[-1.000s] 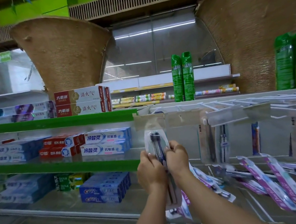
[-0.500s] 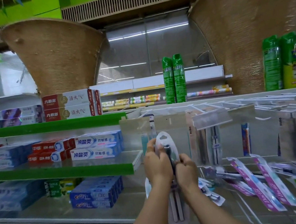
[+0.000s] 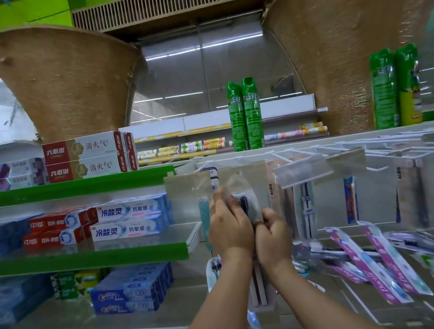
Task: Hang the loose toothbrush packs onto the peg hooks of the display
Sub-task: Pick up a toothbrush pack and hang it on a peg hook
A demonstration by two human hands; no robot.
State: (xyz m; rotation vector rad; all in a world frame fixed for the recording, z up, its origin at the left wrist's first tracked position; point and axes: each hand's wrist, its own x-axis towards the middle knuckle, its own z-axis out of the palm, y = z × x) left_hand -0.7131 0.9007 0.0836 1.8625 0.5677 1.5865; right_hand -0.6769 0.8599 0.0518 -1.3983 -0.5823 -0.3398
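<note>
Both forearms enter from the bottom edge, cut off below the elbow. The left hand [image 3: 230, 230] and right hand [image 3: 272, 236] show only their backs, so their palms are hidden. Between them stands a clear plastic blister pack of dark toothbrushes [image 3: 258, 285], upright. Its middle is covered by the hands and its rounded top is smeared by motion blur. The left hand's fingers [image 3: 218, 201] curl round the pack's upper left edge. The right hand is balled lower down, gripping the right edge.

The pack's top sits just under the white wire peg hooks [image 3: 288, 154]. Whether its hole is on a hook cannot be told, as glossy clear price-tag flaps [image 3: 302, 173] hang in front. To the right, loose purple-carded toothbrush packs [image 3: 368, 262] lie slanted and blurred in a wire tray. Slim packs already hanging [image 3: 306, 207] are partly behind the flaps.

To the left, glossy cardboard toothpaste boxes [image 3: 130, 218] are stacked on a green-edged shelf [image 3: 83, 258]. Farther back stand two tall green spray cans [image 3: 245, 114] and coarse brown woven cone shapes [image 3: 69, 82], their tops cut off.
</note>
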